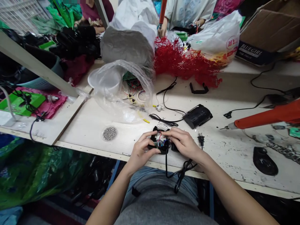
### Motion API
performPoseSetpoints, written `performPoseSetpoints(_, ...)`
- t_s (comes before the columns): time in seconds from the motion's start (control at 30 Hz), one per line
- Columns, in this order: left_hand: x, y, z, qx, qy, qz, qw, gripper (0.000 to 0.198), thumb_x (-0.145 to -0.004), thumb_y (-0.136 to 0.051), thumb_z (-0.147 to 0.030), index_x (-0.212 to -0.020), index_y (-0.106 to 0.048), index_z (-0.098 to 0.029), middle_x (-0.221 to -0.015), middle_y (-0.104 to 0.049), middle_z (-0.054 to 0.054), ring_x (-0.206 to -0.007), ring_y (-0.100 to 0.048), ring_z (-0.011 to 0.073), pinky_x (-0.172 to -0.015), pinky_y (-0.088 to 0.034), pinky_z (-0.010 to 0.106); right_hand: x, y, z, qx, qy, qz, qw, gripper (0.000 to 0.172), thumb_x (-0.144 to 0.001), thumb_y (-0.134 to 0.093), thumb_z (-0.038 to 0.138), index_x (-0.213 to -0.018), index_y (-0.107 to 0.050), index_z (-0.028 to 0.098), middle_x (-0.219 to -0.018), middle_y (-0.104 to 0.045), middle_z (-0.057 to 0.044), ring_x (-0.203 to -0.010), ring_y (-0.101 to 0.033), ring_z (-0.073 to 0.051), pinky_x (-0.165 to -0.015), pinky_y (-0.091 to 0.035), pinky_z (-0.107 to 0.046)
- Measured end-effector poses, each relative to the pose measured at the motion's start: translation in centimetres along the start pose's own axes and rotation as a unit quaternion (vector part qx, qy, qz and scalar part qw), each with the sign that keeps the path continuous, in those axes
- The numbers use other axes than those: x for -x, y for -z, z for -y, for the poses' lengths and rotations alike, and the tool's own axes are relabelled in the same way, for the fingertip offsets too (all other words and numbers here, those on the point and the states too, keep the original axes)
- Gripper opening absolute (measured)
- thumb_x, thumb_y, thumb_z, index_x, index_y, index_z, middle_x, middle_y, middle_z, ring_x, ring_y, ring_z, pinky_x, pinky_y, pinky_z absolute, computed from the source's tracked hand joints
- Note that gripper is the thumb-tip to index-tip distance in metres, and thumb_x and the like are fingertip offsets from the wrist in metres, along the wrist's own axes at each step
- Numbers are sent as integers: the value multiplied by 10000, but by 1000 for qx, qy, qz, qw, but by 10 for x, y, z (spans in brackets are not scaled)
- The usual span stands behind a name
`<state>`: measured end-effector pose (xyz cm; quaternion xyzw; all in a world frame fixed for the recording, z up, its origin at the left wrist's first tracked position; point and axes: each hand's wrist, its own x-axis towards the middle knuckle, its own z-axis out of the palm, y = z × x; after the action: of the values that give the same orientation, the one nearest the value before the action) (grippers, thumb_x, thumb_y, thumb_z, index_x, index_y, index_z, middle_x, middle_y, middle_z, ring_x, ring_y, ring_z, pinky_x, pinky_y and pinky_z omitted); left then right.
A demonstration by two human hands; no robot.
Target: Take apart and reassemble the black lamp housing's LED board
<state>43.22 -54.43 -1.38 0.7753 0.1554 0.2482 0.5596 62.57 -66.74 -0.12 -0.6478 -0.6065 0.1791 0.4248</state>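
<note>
Both my hands hold a small open black plastic housing (161,149) with red wires and a green board showing inside, near the table's front edge. My left hand (142,147) grips its left side, fingers curled round it. My right hand (183,142) covers its right side, fingers pinched on the top. A black cord (178,177) hangs from the housing over the table edge onto my lap. A white round part (162,126) lies just behind the housing.
Around it lie a dish of small metal screws (109,133), a black casing (198,116), a plug (201,139), an orange electric screwdriver (269,117), a black cover (264,161), a clear plastic bag (122,90) and red netting (185,62). Other people's hands work at the far side.
</note>
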Motion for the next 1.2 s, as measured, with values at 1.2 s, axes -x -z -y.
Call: performPoseSetpoints(1.2, -2, -16, -11, -36, -15, -15, 999, 203, -867, -752, -338, -830, -626, -184, -1345, -621, 160, -1203, -643, 273, -945, -566, 430, 6, -1, -7, -5, -8, -51, 999, 252, -948, -501, 120, -1025, -716, 227, -879, -712, -49, -798, -676, -175, -726, -565, -312)
